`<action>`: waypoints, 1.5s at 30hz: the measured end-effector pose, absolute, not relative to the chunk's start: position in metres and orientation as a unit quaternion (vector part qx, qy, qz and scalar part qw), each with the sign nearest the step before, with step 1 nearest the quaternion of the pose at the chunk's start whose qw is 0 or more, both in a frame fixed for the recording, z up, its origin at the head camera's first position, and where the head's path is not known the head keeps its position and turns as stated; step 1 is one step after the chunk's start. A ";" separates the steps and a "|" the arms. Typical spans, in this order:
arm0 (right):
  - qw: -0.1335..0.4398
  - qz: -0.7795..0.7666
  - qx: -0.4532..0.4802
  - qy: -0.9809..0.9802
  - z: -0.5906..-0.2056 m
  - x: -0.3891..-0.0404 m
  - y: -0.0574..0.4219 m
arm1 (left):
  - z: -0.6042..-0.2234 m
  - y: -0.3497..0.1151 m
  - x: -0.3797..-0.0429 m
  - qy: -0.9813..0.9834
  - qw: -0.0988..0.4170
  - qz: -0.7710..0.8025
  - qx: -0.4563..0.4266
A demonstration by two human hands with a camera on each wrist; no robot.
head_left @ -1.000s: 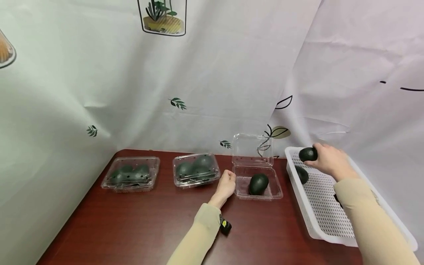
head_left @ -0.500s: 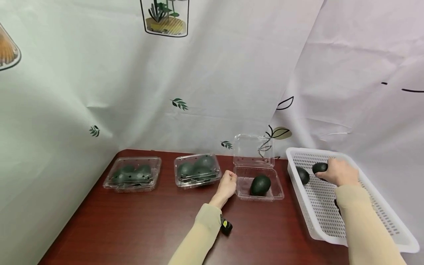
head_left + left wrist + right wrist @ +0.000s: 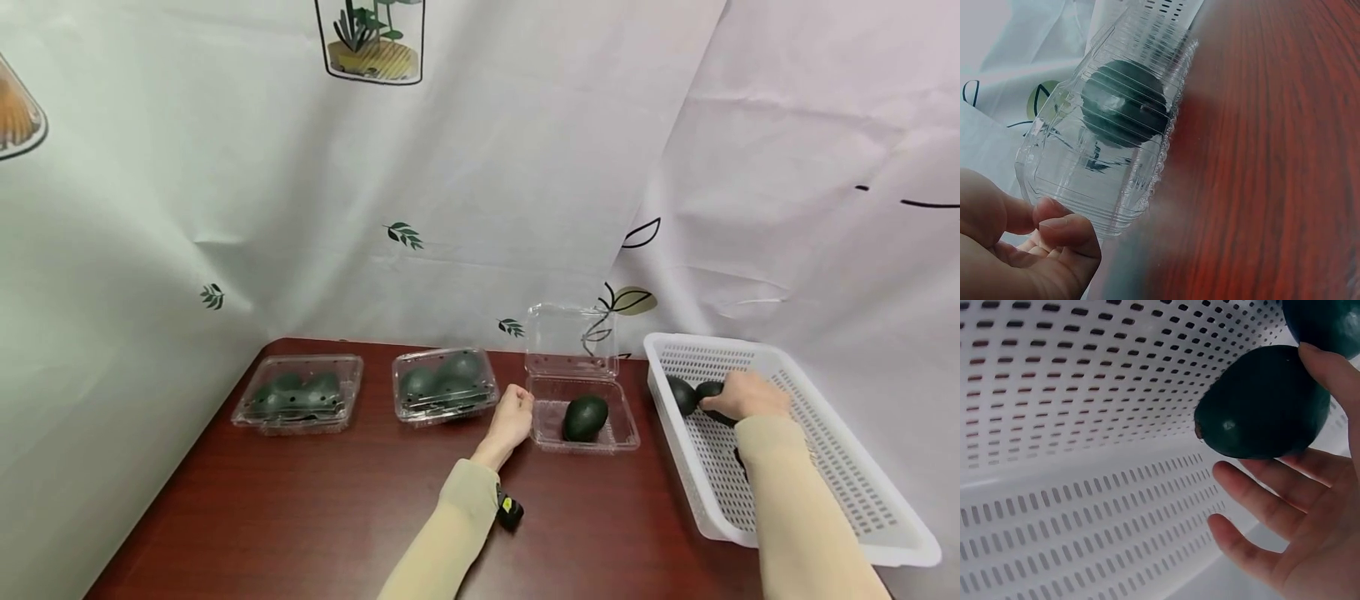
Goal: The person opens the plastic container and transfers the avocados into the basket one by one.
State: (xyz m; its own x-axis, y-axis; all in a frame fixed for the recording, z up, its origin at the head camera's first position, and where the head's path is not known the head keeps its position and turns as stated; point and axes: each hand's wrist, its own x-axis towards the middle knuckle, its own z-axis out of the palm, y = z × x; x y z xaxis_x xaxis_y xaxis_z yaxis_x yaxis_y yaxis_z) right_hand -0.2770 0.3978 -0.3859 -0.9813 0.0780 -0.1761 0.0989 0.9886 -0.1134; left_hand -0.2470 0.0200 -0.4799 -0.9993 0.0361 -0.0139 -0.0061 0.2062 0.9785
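Observation:
My left hand (image 3: 512, 417) pinches the left edge of an open clear plastic clamshell container (image 3: 624, 433), its thumb and finger at the rim in the left wrist view. One dark green avocado (image 3: 585, 418) lies in its base, and the lid (image 3: 572, 333) stands up behind. My right hand (image 3: 756, 396) is down inside a white perforated basket (image 3: 678, 454). It holds a second avocado (image 3: 1260, 403) between thumb and fingers, low in the basket. Close beside that one is another avocado (image 3: 682, 394), partly cut off in the right wrist view.
Two closed clamshell containers, one at the far left (image 3: 298, 392) and one near the middle (image 3: 446, 385), hold several avocados. All stand on a dark red wooden table (image 3: 315, 508). A white patterned cloth (image 3: 480, 167) hangs behind. A small black device (image 3: 511, 512) is at my left wrist.
My right hand has lowered the avocado from above the basket's far left into it, first moving right, then back left beside the other avocado. My left hand has stayed at the container.

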 end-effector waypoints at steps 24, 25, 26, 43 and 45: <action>0.145 -0.066 0.047 0.986 -0.387 -0.268 0.404 | -0.480 0.023 -0.248 0.791 0.008 0.612 0.014; 0.151 -0.070 0.041 0.985 -0.384 -0.266 0.405 | -0.480 0.024 -0.248 0.791 0.008 0.611 0.014; 0.156 -0.075 0.033 0.984 -0.382 -0.265 0.407 | -0.481 0.024 -0.249 0.792 0.007 0.610 0.014; 0.082 -0.011 -0.044 0.996 -0.319 -0.279 0.360 | -0.483 0.021 -0.250 0.794 0.009 0.607 0.000; 0.066 -0.001 -0.062 0.996 -0.316 -0.278 0.346 | -0.483 0.021 -0.249 0.794 0.010 0.608 0.001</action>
State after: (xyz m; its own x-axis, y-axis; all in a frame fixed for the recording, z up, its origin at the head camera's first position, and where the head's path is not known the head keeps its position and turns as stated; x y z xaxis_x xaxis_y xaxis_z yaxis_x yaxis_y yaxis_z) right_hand -0.2782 0.3463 -0.3162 -0.9837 -0.1229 -0.1315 -0.1227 0.9924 -0.0097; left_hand -0.2493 0.0209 -0.4831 -0.9998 0.0133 -0.0153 -0.0113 0.2619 0.9650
